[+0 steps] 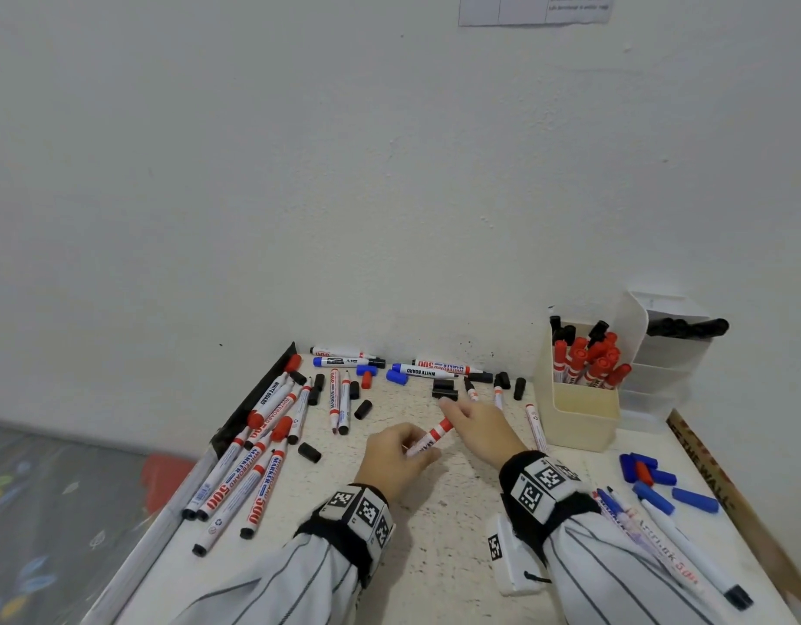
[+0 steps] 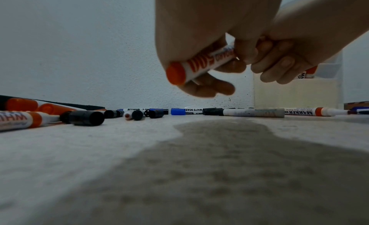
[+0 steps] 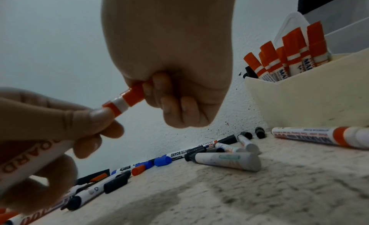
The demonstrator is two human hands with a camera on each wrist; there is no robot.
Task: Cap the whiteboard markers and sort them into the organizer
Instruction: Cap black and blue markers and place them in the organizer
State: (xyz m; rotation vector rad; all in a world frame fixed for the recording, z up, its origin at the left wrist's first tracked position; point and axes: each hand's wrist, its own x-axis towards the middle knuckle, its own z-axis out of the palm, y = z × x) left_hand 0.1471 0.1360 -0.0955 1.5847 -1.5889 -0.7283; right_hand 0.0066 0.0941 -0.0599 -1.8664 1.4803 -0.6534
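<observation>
Red marker (image 1: 430, 437): we see it held above the table between both hands, tilted, with its red cap end toward the right hand and its red butt end toward the left wrist camera (image 2: 175, 73).
Left hand (image 1: 391, 457): we see its fingers and thumb curled round the marker's white barrel, thumbnail near the red band (image 3: 99, 115).
Right hand (image 1: 477, 426): we see its fingers curled round the red cap (image 3: 134, 94) at the marker's tip end; whether the cap is fully seated we cannot tell.
Organizer (image 1: 579, 408): cream bin at the table's right rear, beside the wall; we count many capped red markers (image 1: 590, 360) standing in it, some black ones behind.
White drawer unit (image 1: 660, 367): just right of the organizer, black markers lying on top.
Table (image 1: 434, 534): loose markers and black caps (image 1: 362, 409) lie scattered left and rear of the hands.
Blue caps (image 1: 660, 484): we see a cluster on the right, near some blue markers.
</observation>
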